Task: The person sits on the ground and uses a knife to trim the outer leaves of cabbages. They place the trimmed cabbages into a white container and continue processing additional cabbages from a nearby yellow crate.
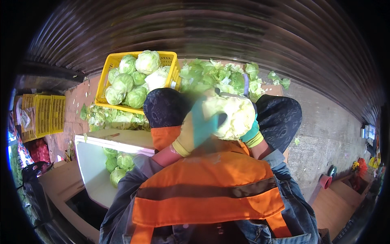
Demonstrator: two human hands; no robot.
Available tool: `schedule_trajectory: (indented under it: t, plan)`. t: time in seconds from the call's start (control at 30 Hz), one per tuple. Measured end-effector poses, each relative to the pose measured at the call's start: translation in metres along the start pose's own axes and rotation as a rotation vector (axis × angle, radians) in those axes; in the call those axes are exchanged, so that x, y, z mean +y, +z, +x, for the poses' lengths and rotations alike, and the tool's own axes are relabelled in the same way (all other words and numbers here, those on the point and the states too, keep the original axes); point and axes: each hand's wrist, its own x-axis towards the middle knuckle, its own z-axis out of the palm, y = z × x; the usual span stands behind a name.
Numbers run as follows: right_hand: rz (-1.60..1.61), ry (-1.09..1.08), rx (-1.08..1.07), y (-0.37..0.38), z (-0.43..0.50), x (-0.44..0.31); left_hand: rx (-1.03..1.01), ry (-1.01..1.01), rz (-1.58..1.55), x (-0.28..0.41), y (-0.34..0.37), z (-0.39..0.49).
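Note:
A pale, trimmed head of cabbage (237, 117) is held above my lap, between my knees. My right hand (252, 131), in a teal and yellow glove, grips it from the right and below, its fingers mostly hidden. On its left side is my left hand (199, 125), gloved alike and blurred by motion; whether its fingers close on the head or a leaf cannot be told. A blurred green patch shows just beyond this hand. Past my left knee stands a yellow plastic crate (102, 88) with several cabbages (123, 83). Loose cabbage leaves (210, 73) are heaped beyond my knees.
At my left, an open white box (97, 170) holds several green cabbages (117, 177). More leaves (114, 117) lie between box and crate. Yellow crates (48, 114) stand far left. A corrugated wall (213, 30) rises ahead. A red container (325, 181) sits on the right.

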Motion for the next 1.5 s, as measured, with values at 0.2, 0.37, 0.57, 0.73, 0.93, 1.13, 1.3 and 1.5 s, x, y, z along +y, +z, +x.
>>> schedule_trajectory:
  t: [0.2,0.37,0.57,0.73,0.93,1.13,1.3,1.5]
  plan:
    - [-0.21,-0.28,-0.252,-0.01,-0.009,-0.033,0.041,0.287,0.051,0.011,0.003,-0.001]
    - [1.167,0.437,-0.178,0.0,-0.008,-0.004,0.122,0.3,0.138,-0.001,0.005,-0.002]
    - [1.687,0.393,-0.416,0.003,-0.009,-0.004,0.125,0.348,0.13,0.0,-0.001,-0.004]
    - [1.099,0.321,-0.33,0.011,-0.012,-0.029,0.241,0.118,-0.083,-0.001,-0.005,0.008]
    - [0.946,0.309,-0.303,0.012,-0.018,-0.036,-0.047,0.162,-0.099,-0.012,-0.035,0.03]
    - [1.354,0.317,-0.333,0.011,-0.017,-0.03,-0.162,0.013,-0.054,-0.014,-0.03,0.015]
    - [1.194,0.402,-0.255,0.015,-0.018,-0.028,-0.358,0.372,0.331,0.014,-0.021,-0.002]
    - [0.951,0.377,-0.228,0.014,-0.022,-0.024,-0.509,0.368,0.517,0.02,-0.029,0.009]
